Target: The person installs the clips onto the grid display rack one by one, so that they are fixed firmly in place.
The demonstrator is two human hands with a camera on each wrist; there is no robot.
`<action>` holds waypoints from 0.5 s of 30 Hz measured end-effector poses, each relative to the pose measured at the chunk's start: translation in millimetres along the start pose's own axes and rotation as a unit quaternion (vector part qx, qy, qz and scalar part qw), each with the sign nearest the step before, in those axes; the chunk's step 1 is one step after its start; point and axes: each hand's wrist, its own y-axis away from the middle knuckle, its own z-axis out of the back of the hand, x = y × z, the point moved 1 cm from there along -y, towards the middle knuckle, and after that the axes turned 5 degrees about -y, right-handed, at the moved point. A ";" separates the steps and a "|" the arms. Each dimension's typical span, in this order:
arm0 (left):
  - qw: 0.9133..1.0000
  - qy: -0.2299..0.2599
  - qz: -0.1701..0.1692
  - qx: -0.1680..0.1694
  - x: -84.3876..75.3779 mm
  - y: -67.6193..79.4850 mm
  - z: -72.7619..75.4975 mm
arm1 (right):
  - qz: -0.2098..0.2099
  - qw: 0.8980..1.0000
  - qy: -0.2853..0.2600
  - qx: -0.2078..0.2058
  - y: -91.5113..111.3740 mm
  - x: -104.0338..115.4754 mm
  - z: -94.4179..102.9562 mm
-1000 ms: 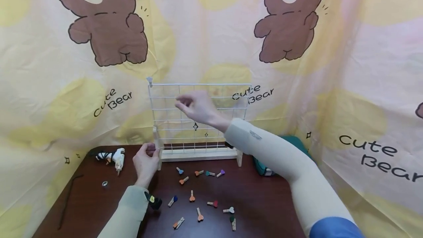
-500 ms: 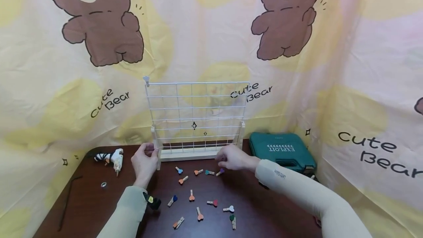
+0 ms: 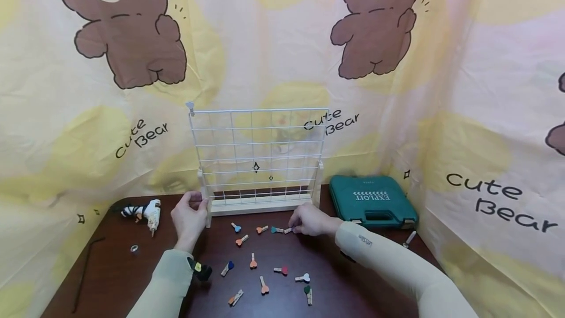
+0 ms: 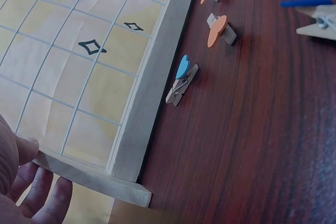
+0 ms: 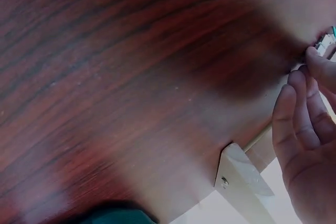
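A white wire grid (image 3: pixel 258 151) stands in a wooden base (image 3: pixel 260 205), with a pale heart clothespin (image 3: pixel 190 105) at its top left corner. My left hand (image 3: pixel 190 215) holds the base's left upright, its thumb (image 4: pixel 26 149) on one side and fingers on the other. At the base's right front, my right hand (image 3: pixel 311 220) pinches a small wooden clothespin (image 3: pixel 288 230) lying on the table; its purple heart is mostly covered by the fingers. Beside it lies a teal clothespin (image 3: pixel 276 229). The right wrist view shows thumb and fingertips together at the clothespin (image 5: pixel 325 41).
Several more heart clothespins lie about the dark table, among them a red one (image 3: pixel 281 271) and a white one (image 3: pixel 302 278). A green tool case (image 3: pixel 371 200) is at the right. A glue gun (image 3: pixel 152 212), a tape roll (image 3: pixel 134 248) and a black rod (image 3: pixel 81 274) lie left.
My right hand has come down from in front of the grid to the table at the right and has taken hold of the purple clothespin. My left hand stays on the upright.
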 end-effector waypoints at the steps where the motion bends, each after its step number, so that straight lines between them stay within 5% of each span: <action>1: 1.000 0.001 0.000 -0.001 0.0 -0.3 0.5 | -0.007 1.000 -0.004 0.003 -1.2 0.5 0.4; 8: 1.000 0.004 -0.007 -0.007 1.1 -1.9 0.0 | -0.059 0.998 -0.028 -0.006 -10.4 14.2 24.5; 15: 1.000 0.004 -0.004 -0.004 2.3 -1.5 -0.8 | -0.034 0.995 -0.085 -0.045 -37.9 72.3 107.1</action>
